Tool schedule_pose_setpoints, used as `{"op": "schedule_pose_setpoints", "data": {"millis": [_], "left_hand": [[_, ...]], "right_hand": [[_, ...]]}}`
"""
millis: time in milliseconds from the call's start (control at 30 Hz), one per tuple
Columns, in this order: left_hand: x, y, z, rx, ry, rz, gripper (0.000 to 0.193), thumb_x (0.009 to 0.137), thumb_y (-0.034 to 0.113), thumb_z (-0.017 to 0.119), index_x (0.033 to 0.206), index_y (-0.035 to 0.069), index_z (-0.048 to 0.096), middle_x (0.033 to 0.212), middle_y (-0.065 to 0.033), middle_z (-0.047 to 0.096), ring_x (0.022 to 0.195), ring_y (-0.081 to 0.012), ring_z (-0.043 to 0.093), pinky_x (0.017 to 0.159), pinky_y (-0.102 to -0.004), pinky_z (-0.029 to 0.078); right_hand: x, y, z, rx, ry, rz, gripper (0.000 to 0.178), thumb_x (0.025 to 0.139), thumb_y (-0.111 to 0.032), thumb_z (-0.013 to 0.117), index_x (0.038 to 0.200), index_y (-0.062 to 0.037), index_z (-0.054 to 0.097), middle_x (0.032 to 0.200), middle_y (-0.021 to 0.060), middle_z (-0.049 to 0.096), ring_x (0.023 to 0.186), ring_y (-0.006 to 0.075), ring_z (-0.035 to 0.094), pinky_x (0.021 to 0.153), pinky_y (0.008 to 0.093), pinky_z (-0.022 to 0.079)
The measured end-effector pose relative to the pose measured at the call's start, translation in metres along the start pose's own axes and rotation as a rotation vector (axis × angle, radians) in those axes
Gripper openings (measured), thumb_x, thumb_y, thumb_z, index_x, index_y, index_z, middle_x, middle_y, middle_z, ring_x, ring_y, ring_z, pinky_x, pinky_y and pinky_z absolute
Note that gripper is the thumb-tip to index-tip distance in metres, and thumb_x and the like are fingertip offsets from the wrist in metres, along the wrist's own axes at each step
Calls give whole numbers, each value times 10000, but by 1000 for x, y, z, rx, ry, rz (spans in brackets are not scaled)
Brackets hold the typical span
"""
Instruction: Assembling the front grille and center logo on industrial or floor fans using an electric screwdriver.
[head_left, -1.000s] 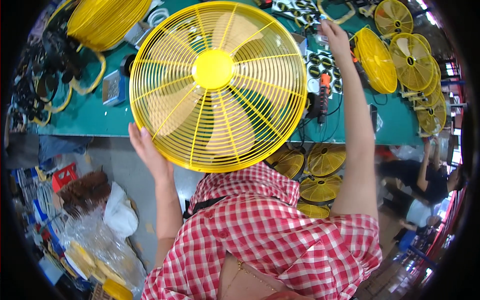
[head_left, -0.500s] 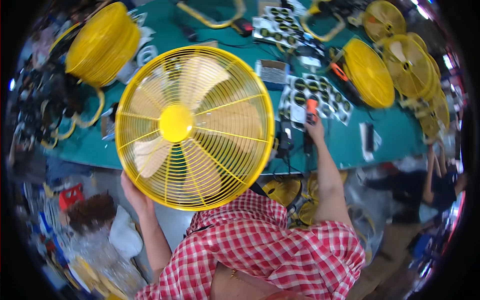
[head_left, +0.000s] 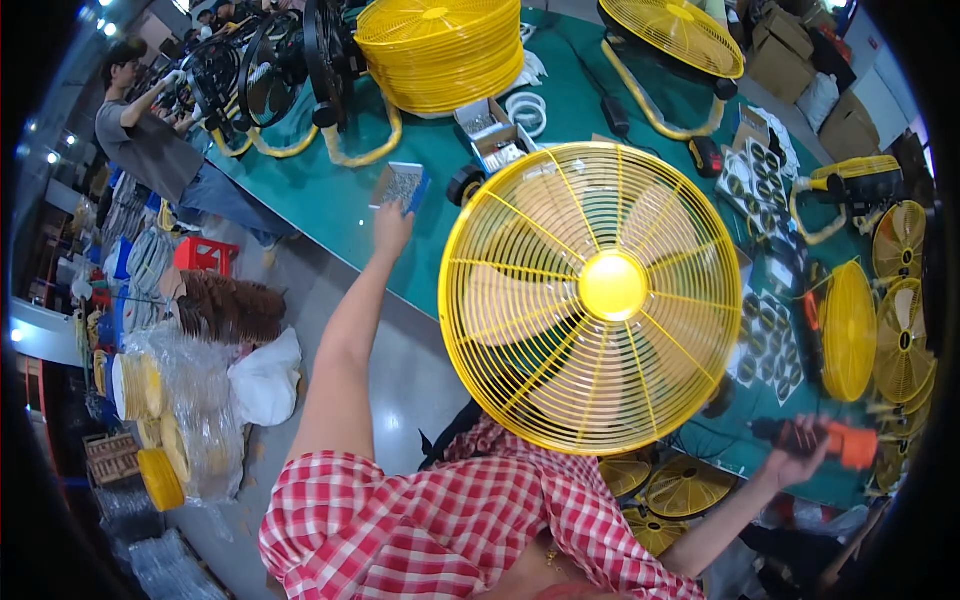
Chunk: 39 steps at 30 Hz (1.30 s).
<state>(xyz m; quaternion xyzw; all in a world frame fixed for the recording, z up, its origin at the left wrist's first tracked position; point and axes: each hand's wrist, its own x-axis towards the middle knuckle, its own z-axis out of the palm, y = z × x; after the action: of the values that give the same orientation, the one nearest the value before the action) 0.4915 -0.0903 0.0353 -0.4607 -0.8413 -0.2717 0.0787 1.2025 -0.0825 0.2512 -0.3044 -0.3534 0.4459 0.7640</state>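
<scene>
A yellow fan (head_left: 612,285) with a round wire guard and pale blades stands in front of me at the table's near edge. To its left, my left hand (head_left: 394,230) reaches to a small blue-and-white box of screws (head_left: 403,183); its fingertips dip into the box and are hidden. Out at the right, my right hand (head_left: 797,460) is wrapped round a black and orange cordless drill (head_left: 850,446), which is slightly blurred and held off beyond the fan's lower right.
The green table (head_left: 345,225) carries a stack of yellow guards (head_left: 440,60), white rings (head_left: 526,115), sheets of round stickers (head_left: 768,345) and another fan (head_left: 680,30). A co-worker (head_left: 150,140) stands at the far left. A red stool (head_left: 205,256) and wrapped goods lie on the floor.
My view has swung left. My left hand has let go of the fan's rim and moved to the screw box. The drill has been lifted off the table in my right hand.
</scene>
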Motion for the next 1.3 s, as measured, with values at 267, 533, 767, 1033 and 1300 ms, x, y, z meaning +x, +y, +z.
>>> {"op": "schedule_pose_setpoints", "data": {"millis": [267, 533, 767, 1033, 1300], "left_hand": [[11, -12, 55, 273, -121, 53, 127, 723, 155, 599, 799, 61, 637, 807, -116, 605, 836, -295, 549, 763, -418, 409], [-58, 61, 19, -9, -216, 315, 121, 740, 128, 567, 794, 51, 644, 758, -122, 608, 779, -316, 563, 691, -443, 429], [-10, 48, 60, -57, -554, 75, 177, 752, 134, 597, 903, 45, 581, 949, -202, 589, 909, -352, 574, 800, -430, 457], [-8, 42, 80, -160, -551, 146, 155, 720, 161, 611, 835, 58, 609, 743, -194, 606, 755, -372, 593, 686, -451, 469], [12, 20, 59, -1284, -551, -657, 178, 782, 126, 585, 850, -39, 588, 668, -113, 569, 564, -225, 539, 532, -324, 452]], "right_hand": [[-72, -44, 76, -130, -138, -236, 647, 791, -172, 575, 1295, 24, 219, 851, 67, 349, 684, 144, 361, 631, 274, 324], [-101, -48, 127, -52, -236, -308, 580, 808, -145, 531, 1282, 26, 245, 841, 68, 276, 716, 167, 295, 650, 293, 288], [-125, -39, 156, -27, -242, -344, 557, 784, -170, 547, 1242, 20, 292, 820, 59, 286, 684, 161, 296, 622, 290, 280], [-140, -41, 172, -105, -174, -408, 606, 777, -188, 610, 1248, 23, 292, 780, 71, 367, 633, 149, 413, 579, 274, 325], [-143, -53, 159, -30, -234, -276, 613, 771, -208, 619, 1250, 17, 310, 786, 68, 380, 647, 152, 409, 612, 284, 320]]}}
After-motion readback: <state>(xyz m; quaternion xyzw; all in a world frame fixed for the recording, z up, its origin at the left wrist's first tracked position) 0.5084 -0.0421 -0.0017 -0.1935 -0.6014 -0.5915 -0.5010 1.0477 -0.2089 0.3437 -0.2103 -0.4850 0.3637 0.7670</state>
